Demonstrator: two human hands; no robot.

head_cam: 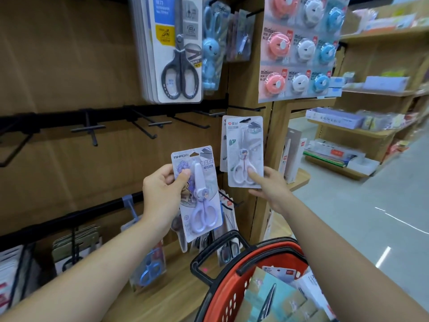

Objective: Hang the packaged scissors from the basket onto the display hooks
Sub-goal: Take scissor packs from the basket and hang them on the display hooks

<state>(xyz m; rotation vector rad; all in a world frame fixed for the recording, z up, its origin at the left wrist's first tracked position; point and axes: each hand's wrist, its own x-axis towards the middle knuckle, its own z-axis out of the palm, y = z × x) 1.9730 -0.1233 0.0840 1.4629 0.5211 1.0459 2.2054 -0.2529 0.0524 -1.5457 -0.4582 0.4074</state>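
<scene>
My left hand (162, 194) grips a pack of lilac scissors (199, 196) by its left edge, held up before the display wall. My right hand (269, 184) pinches the lower right corner of a pack of white scissors (245, 152), which hangs at a hook on the wooden post with another pack behind it. Several bare black hooks (148, 124) stick out of the rail to the upper left. The red basket (229, 291) with black handles sits at the bottom, holding more packaged scissors (269, 298).
Large grey scissors packs (176, 54) and a blue rabbit pack (211, 54) hang above. Correction tape cards (299, 47) hang at upper right. More scissors packs (76, 247) hang on the lower rail. Stocked shelves (362, 126) line the aisle on the right.
</scene>
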